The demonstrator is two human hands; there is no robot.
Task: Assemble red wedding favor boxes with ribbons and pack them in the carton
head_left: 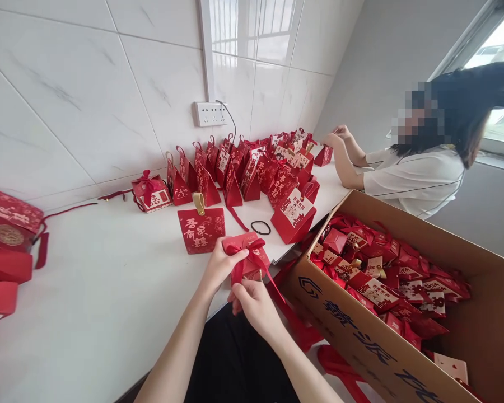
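Observation:
A small red gift box point(256, 253) is held over the table's front edge, with a red ribbon point(257, 244) tied in a bow on its top. My left hand point(222, 264) grips the box from the left, its thumb pressed on the bow. At the box's near edge, my right hand point(254, 305) is closed, with a ribbon end running down to its thumb; its curled fingers are partly hidden. Just beyond lies a flat-looking red gift box with a gold loop point(201, 230). A black hair tie point(261, 228) rests on the table beside it.
Rows of red triangular boxes point(205, 179) stand along the wall. A cardboard carton point(319, 288) full of red boxes is at my right. More red boxes point(8, 263) sit at far left. Another person point(420, 173) works at the table's far end.

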